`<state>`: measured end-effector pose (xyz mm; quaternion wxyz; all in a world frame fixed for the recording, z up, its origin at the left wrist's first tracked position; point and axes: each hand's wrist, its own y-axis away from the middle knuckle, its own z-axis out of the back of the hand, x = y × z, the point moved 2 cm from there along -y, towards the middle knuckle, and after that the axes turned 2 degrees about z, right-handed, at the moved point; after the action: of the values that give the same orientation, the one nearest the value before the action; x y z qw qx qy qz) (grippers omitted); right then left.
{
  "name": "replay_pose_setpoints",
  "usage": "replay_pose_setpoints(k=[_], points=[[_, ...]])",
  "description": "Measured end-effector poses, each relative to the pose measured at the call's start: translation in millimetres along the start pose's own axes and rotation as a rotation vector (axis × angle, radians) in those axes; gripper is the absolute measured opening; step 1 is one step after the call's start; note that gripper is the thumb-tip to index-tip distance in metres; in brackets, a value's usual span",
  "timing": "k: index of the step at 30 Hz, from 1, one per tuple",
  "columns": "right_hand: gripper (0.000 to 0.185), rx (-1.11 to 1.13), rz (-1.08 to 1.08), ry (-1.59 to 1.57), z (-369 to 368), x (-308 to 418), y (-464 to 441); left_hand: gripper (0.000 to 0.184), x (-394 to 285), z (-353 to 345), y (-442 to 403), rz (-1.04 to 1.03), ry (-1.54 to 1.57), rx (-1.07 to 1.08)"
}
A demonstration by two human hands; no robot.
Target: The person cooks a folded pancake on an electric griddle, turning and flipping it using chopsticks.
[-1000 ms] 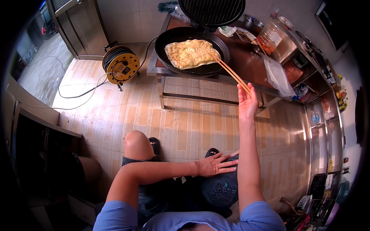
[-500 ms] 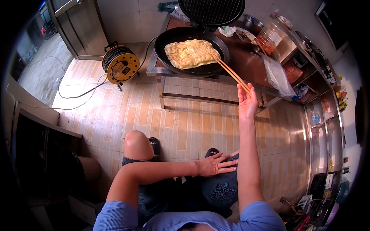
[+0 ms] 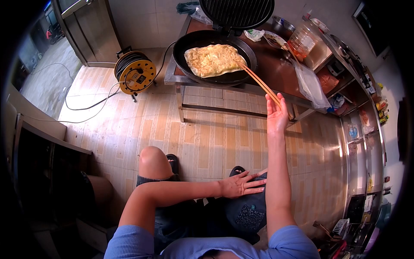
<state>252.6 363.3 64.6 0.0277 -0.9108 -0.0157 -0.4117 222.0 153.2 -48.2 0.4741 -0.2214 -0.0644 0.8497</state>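
My right hand (image 3: 277, 113) is closed around a pair of long wooden chopsticks (image 3: 260, 83). Their tips touch the right edge of a browned, rectangular flatbread (image 3: 212, 60). The flatbread lies in a round black electric griddle (image 3: 181, 64), whose ridged lid (image 3: 237, 15) is raised at the back. My left hand (image 3: 242, 185) rests flat with fingers spread on the dark shorts (image 3: 233, 211) over my right thigh, holding nothing.
The griddle stands on a metal-framed table (image 3: 276, 69). A plastic bag (image 3: 308, 86), a large clear jug (image 3: 302, 43) and a metal bowl (image 3: 282, 26) are to its right. A yellow cable reel (image 3: 137, 77) sits on the floor at left. Shelves (image 3: 364, 151) line the right wall.
Hardly anything differs. The chopstick tips and the flatbread's right edge have shifted very slightly; my left hand stays in place.
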Motion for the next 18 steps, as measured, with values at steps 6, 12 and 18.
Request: replay_pose_setpoints(k=[6, 12, 18], points=[[0.023, -0.010, 0.013, -0.014, 0, -1, -1, 0.062, 0, -1, 0, -0.004, 0.003, -0.016], [0.023, 0.086, 0.182, 0.239, -12, 3, 5, 0.062, 1, -3, 0, -0.005, -0.014, -0.029], [0.019, 0.299, 0.366, 0.681, -43, 7, 23, 0.061, 2, -6, 1, -0.003, -0.023, -0.040]])
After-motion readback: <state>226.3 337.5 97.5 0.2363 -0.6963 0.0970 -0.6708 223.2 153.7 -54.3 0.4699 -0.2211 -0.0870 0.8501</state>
